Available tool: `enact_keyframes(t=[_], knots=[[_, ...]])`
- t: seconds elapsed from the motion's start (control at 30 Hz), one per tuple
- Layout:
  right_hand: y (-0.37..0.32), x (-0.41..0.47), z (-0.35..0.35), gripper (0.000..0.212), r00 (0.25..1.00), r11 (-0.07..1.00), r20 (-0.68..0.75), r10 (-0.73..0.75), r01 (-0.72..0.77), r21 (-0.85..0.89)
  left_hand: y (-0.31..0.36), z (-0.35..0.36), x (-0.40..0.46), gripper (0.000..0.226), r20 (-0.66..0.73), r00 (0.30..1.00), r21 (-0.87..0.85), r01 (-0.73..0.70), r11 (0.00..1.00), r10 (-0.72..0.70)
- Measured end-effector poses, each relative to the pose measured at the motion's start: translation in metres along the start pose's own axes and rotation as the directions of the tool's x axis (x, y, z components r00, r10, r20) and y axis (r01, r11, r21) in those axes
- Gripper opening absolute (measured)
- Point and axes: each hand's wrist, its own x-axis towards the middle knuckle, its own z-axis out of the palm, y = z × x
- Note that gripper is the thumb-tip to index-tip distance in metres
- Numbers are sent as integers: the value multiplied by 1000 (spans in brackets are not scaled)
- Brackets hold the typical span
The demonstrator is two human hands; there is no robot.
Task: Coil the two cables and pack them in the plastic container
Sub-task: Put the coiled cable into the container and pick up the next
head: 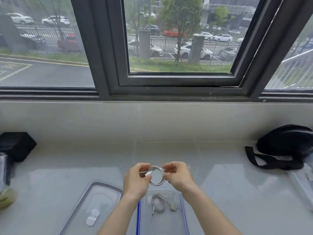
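Note:
A white cable (156, 183) wound into a small round coil hangs in the air between both hands, just beyond the far end of the container. My left hand (135, 180) pinches its left side, where a connector end lies across the loop. My right hand (177, 177) grips its right side. Below, a clear plastic container (183, 216) with blue rim edges sits on the grey counter. Inside it lies a second white coiled cable (158, 203) with its plug pointing toward me.
The container's clear lid (103, 189) lies flat to the left of the container. A black pouch (16, 145) sits at the far left, and a black bag with a strap (284, 146) at the far right. A window sill runs behind the counter.

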Motion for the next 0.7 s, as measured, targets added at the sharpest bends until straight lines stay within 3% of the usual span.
enact_keyframes(t=[0.27, 0.43, 0.7], knots=[[77, -18, 22, 23, 991, 984, 22, 133, -130, -120, -60, 40, -35, 51, 176, 963, 27, 202, 979, -203], [100, -30, 31, 29, 988, 959, 82, 127, -101, -266, -73, 54, -51, 50, 257, 930, 50, 259, 964, -264], [119, -41, 45, 39, 975, 928, 148, 163, -101, -358, -91, 69, -63, 59, 313, 878, 111, 345, 932, -362]])
